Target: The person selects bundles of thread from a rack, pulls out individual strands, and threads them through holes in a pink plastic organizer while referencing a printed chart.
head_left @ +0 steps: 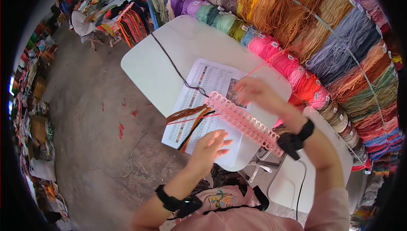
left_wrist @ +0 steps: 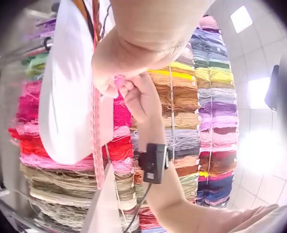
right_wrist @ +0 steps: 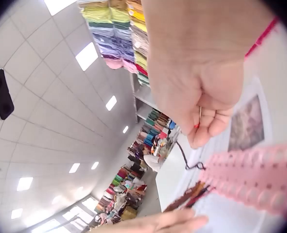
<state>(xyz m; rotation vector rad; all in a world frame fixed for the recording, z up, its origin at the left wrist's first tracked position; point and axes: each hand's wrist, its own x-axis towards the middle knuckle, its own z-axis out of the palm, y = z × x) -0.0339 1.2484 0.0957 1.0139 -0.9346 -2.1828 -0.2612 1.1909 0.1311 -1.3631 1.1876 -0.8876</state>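
Note:
A pink perforated thread card [head_left: 243, 118], with rows of holes along both edges, lies slantwise across a printed colour chart [head_left: 199, 82]. Brown, orange and black embroidery threads [head_left: 186, 114] hang from its left end, with one pink strand across them. My right hand [head_left: 258, 93], blurred over the chart's photo, pinches a pink thread [right_wrist: 262, 38]; a bit of it shows red at the fingertips in the right wrist view. Below the card, my left hand [head_left: 210, 148] hovers with loosely bent fingers and nothing visible in them.
A dark braided cord [head_left: 171, 59] runs from the card's end over the white table [head_left: 146, 61]. Hanks of coloured thread [head_left: 271, 53] are stacked along the table's far side. Another white table [head_left: 305, 184] stands at right. A seated person [head_left: 80, 21] is far left.

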